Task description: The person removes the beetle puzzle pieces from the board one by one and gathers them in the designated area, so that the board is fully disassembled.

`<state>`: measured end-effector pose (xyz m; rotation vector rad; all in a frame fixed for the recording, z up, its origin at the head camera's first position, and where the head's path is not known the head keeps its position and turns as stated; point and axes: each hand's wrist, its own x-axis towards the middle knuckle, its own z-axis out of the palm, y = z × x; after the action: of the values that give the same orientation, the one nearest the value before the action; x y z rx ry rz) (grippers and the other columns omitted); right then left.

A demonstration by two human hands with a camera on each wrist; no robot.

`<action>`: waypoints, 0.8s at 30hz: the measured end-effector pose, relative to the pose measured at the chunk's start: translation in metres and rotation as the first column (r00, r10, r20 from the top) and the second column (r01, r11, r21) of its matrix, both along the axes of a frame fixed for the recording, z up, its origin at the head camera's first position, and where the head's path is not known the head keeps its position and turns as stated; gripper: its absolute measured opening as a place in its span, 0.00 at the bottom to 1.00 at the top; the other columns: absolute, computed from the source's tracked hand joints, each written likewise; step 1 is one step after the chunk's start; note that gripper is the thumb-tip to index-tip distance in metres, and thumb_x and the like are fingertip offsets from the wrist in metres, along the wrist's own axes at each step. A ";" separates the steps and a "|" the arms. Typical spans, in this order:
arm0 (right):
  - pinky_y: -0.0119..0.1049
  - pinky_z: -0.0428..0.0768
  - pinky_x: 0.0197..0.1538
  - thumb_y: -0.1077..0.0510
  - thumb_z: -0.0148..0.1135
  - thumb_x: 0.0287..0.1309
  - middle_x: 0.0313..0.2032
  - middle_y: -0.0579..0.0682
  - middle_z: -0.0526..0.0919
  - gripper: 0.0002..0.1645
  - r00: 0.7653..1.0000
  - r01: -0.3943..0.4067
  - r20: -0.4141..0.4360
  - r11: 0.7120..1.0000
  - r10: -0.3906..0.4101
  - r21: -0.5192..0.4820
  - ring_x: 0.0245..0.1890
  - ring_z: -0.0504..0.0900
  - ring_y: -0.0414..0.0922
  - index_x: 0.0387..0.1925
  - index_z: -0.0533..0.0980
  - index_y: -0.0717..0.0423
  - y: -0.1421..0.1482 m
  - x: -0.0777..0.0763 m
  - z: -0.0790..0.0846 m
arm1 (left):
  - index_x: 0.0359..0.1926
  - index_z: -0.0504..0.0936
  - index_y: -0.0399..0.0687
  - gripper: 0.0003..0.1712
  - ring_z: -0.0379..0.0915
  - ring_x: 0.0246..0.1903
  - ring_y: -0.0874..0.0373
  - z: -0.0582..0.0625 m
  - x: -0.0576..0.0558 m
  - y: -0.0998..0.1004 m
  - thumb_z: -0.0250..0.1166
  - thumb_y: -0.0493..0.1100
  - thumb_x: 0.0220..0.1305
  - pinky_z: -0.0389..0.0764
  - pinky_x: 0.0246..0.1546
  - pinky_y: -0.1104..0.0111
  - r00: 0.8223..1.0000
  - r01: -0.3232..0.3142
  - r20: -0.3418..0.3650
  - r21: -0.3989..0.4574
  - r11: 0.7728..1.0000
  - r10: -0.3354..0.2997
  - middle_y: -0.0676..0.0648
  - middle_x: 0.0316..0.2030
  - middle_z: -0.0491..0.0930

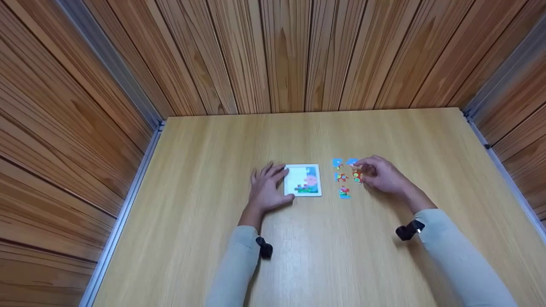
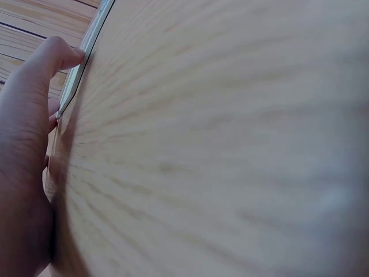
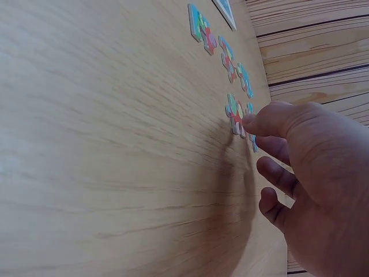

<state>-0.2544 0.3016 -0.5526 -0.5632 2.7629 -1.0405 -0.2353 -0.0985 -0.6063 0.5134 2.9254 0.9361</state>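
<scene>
A white-framed jigsaw puzzle tray [image 1: 296, 195] lies flat on the table, partly filled with a pink cartoon pig picture along its right and lower parts. My left hand [image 1: 268, 190] holds it at its left side, fingertips at the upper left and thumb at the bottom edge. In the left wrist view the bent thumb [image 2: 55, 55] meets the tray's rim. To the tray's right, my right hand [image 1: 384, 175] is over the loose puzzle pieces. Its fingertips reach a blue piece [image 1: 351, 161], while the thumb is close by a red-and-green piece [image 3: 235, 112]. The other fingers are loosely bent.
More loose pieces lie between tray and right hand: a blue one [image 1: 337, 162], a red-and-yellow one [image 1: 341, 177] and one with a red flower [image 1: 344, 192]. Wood-panelled walls [image 1: 286, 55] stand behind and beside the wooden table [image 1: 324, 256].
</scene>
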 end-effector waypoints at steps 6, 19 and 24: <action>0.32 0.78 0.53 0.69 0.71 0.70 0.53 0.64 0.86 0.25 1.000 -0.009 0.012 1.000 0.008 0.003 0.51 0.82 0.55 0.66 0.84 0.61 -0.006 0.001 0.004 | 0.82 0.76 0.56 0.53 0.51 0.90 0.36 0.000 -0.001 0.000 0.72 0.70 0.58 0.39 0.86 0.22 1.000 0.007 -0.007 0.007 1.000 -0.007 0.49 0.86 0.69; 0.38 0.78 0.56 0.67 0.73 0.71 0.55 0.63 0.85 0.26 0.998 -0.041 0.050 0.999 0.040 0.021 0.55 0.80 0.57 0.69 0.83 0.58 -0.027 -0.001 0.011 | 0.83 0.76 0.59 0.51 0.51 0.91 0.37 0.000 0.001 -0.001 0.70 0.71 0.61 0.39 0.87 0.24 1.000 -0.003 0.003 -0.004 1.000 0.003 0.50 0.87 0.68; 0.43 0.82 0.60 0.65 0.72 0.73 0.58 0.62 0.84 0.26 0.996 -0.050 0.072 0.998 0.048 0.025 0.57 0.81 0.58 0.70 0.83 0.56 -0.038 -0.003 0.015 | 0.81 0.78 0.61 0.47 0.51 0.91 0.37 0.002 0.002 -0.001 0.71 0.70 0.63 0.39 0.87 0.24 1.000 -0.007 0.000 -0.004 1.000 0.007 0.51 0.87 0.67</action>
<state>-0.2575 0.2640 -0.5381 -0.5757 2.6830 -0.9923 -0.2331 -0.0990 -0.6047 0.5030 2.9308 0.9313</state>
